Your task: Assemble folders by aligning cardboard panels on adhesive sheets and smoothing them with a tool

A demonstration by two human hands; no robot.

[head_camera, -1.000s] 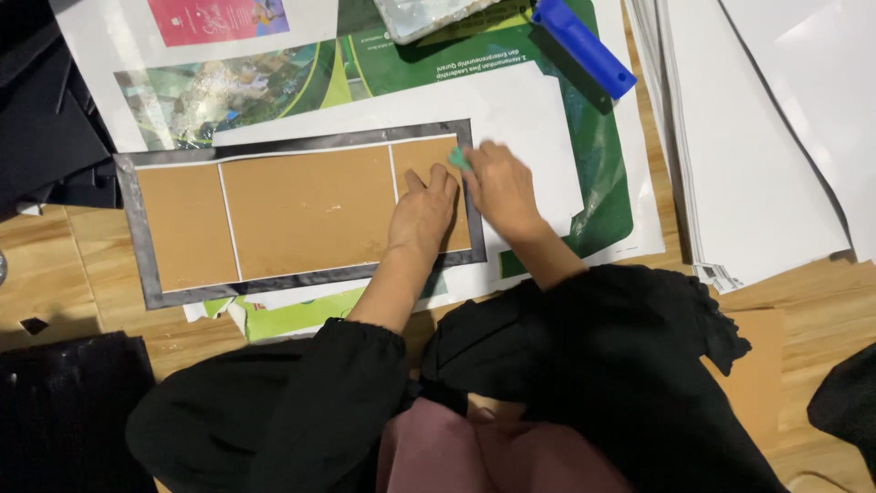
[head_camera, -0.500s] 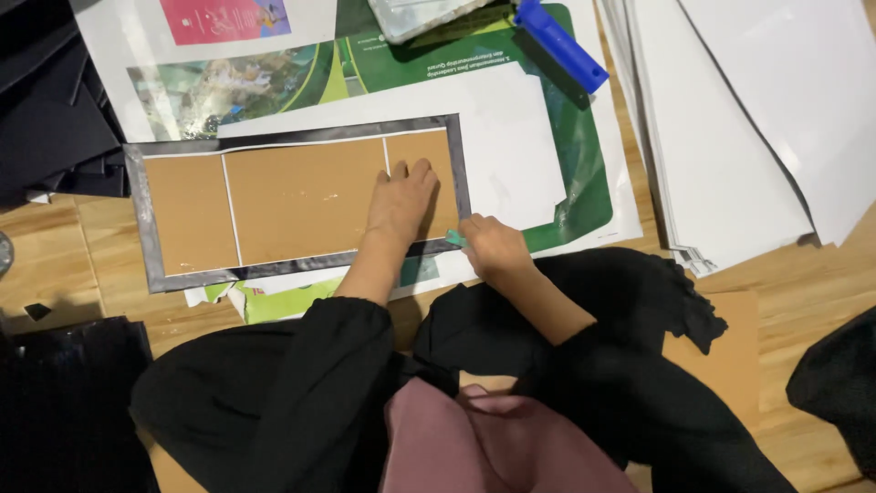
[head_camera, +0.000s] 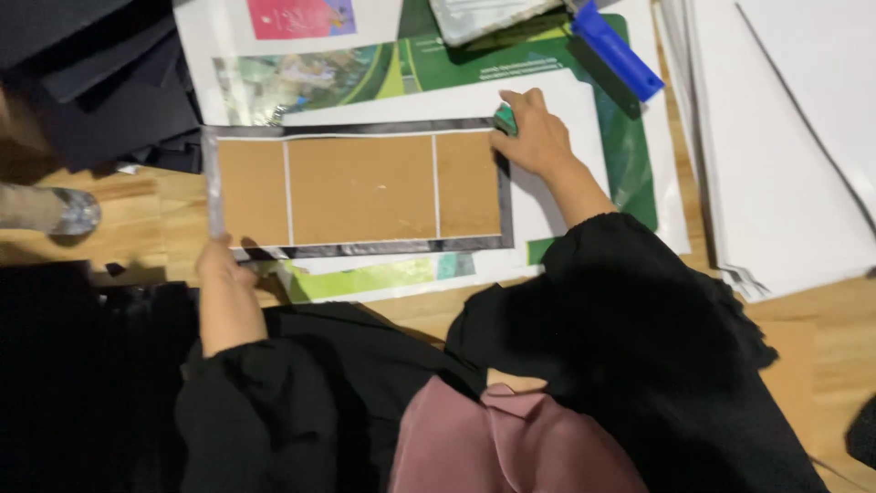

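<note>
Head: white sheets, blue tool w/ board.

Both arms in loose black sleeves, forearms bare from about mid-forearm. Left hand low and close to the body, back of hand up, fingers curled down and pressing flat, wrist straight, forearm running back toward the torso. Right hand stretched well forward and far to the right of the left one, palm down, fingers bunched in a pinch at the tips, forearm angled back to the right sleeve.
</note>
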